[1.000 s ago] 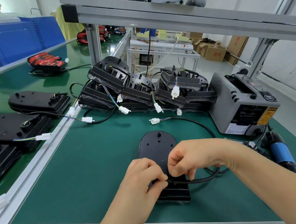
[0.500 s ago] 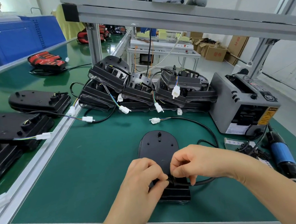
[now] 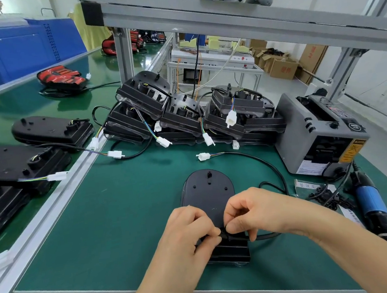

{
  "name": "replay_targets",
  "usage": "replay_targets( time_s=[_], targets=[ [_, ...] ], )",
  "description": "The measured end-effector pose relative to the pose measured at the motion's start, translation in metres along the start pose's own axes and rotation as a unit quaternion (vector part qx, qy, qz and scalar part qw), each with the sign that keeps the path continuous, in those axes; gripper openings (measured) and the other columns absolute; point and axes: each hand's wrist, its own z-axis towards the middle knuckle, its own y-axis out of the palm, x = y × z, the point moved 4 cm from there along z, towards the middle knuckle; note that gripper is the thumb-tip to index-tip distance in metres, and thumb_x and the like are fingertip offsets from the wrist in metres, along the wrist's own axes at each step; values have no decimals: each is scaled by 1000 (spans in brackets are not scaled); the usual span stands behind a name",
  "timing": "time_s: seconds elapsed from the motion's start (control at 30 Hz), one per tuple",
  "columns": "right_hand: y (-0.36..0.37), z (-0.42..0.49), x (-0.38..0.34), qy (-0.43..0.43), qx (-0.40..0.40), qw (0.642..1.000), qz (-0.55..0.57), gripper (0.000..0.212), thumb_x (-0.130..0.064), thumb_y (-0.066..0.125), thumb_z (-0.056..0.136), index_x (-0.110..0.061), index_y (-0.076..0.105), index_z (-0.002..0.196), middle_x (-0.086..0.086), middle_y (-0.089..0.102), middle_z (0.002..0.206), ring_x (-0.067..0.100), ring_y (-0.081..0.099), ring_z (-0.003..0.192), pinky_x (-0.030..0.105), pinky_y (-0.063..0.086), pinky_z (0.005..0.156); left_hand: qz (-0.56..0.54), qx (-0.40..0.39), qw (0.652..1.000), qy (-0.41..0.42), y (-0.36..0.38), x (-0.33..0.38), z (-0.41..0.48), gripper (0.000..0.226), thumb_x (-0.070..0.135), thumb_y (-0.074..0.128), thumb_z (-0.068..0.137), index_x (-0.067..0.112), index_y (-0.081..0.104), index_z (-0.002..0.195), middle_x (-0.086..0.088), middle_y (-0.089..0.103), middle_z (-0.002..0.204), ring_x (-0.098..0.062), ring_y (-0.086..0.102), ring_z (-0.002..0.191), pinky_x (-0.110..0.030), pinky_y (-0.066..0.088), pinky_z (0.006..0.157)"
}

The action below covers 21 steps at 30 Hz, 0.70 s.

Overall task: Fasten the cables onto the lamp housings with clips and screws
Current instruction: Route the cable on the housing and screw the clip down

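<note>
At near edge of green surface (image 3: 123, 212), lamp housing (image 3: 207, 192) flat, back up. Left grip (image 3: 191, 231) and right grip (image 3: 253, 213) both curled tight, pinching black cable (image 3: 269, 165) at housing's near end; clip too small to make out. Risk of cable springing loose on freeing a grip to reach screwdriver (image 3: 370, 202), well apart on right. Beyond, slack loop and white connector (image 3: 203, 156), liable to snag on piled housings (image 3: 145, 96).

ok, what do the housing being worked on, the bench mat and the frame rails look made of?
Lamp housing: likely moulded plastic, matte black; moulded bosses and holes.
Bench mat: probably rubber or vinyl, green, slight sheen; soft reflections.
Frame rail: likely extruded aluminium, satin silver; slotted profile.
</note>
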Motion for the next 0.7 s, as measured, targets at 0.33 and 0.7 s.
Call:
replay_targets(
  time_s=[0.33, 0.7],
  targets=[
    [-4, 7, -9, 0, -39, 998, -48, 17, -17, 69, 82, -29, 66, 71, -15, 63, 66, 10, 61, 59, 17, 49, 59, -12, 4, 1000, -7, -1, 0, 0, 12, 12, 73, 80, 18, 64, 75, 16, 55, 89, -4, 43, 99, -10, 33, 80],
    [-8, 21, -21, 74, -91, 986, -120, 12, -21, 72, 81, -22, 64, 73, -9, 58, 69, 2, 55, 61, 14, 48, 53, -13, 0, 1000, -8, -1, -4, 2, 12, 16, 75, 78, 22, 65, 76, 18, 56, 90, -4, 45, 99, -10, 34, 81]
  ],
)
